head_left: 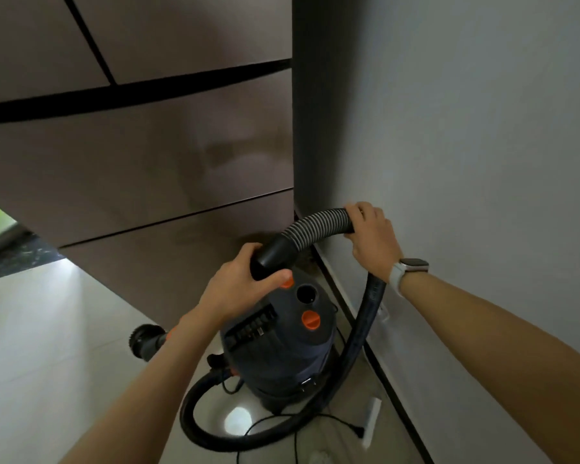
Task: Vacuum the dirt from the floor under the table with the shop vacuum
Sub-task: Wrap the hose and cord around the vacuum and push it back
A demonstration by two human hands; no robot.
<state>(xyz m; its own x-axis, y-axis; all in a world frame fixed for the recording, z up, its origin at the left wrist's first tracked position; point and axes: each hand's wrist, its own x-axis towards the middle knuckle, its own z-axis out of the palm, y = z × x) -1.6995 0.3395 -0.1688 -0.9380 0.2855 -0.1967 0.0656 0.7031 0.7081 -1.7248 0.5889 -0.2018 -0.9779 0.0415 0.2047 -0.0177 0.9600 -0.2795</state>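
Two hands are on the black ribbed flexible hose of the dark round-bodied shop vacuum, which stands on the pale tiled floor in the corner beside the grey wall. The left hand has its fingers and thumb curled round the smooth black plastic cuff at the hose's end, holding it just above the vacuum's lid. The right hand grips the ribbed part further along, where the hose arches over and drops down the wall side, then loops along the floor in front of the canister.

On the lid a round open port sits between two orange plastic knobs, close under the cuff. The step in hand looks like fitting the cuff into that port, though I cannot be sure which port it belongs to. To do it well, the left hand should square the cuff to the opening before pressing, while the right feeds slack so the arch does not pull the end sideways. Push straight, perhaps with a slight twist, until it seats.

A thin black power cord trails on the floor by the hose loop; its plug appears to lie loose near a white strip by the baseboard. A round black brush attachment shows left of the canister. No table or dirt is visible.
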